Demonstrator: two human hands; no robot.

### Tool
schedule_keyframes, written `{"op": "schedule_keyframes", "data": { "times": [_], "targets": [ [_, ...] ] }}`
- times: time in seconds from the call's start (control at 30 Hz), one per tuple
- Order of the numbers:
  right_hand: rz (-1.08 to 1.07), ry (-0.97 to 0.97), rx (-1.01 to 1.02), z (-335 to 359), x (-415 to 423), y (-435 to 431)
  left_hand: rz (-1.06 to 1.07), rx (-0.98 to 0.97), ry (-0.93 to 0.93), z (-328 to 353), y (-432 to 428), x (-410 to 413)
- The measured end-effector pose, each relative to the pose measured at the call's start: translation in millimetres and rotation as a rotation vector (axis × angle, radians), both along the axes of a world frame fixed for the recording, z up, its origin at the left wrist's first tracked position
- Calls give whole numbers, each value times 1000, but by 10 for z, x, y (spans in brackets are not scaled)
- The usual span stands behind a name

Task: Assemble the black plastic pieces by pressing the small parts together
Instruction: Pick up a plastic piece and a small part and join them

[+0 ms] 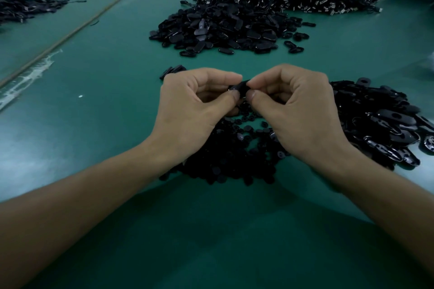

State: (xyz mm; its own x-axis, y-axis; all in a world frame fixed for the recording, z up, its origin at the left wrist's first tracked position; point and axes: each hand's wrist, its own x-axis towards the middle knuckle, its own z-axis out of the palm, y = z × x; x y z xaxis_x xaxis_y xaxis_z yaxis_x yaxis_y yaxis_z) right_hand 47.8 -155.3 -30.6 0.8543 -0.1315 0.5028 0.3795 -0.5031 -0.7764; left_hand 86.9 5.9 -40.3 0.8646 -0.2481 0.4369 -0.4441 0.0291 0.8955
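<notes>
left hand (192,105) pinched the black piece's left end | black piece (239,87) was held above the near pile of small parts (234,162), mid-bench (105,65) | right hand (298,110) pinched its right end | step: pressing parts together, seemingly | next: squeeze until seated, likely drop on right pile (385,119)

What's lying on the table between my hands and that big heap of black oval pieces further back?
Head view: mostly bare green mat, apart from a few black pieces just beyond the left hand, short of the heap.
</notes>
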Motion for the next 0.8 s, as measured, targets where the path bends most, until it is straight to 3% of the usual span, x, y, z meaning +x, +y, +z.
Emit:
{"op": "schedule_keyframes", "data": {
  "times": [0.4, 0.57, 0.8],
  "targets": [
    [11, 27, -47, 32, -11, -24, 23, 42, -26, -23, -7, 12],
    [18, 42, -123, 74, -22, -44, 49, 149, -122, -20, -6, -12],
    [4, 88, -61, 24, -8, -53, 118, 297, -287, 8, 2, -51]
  ]
}}
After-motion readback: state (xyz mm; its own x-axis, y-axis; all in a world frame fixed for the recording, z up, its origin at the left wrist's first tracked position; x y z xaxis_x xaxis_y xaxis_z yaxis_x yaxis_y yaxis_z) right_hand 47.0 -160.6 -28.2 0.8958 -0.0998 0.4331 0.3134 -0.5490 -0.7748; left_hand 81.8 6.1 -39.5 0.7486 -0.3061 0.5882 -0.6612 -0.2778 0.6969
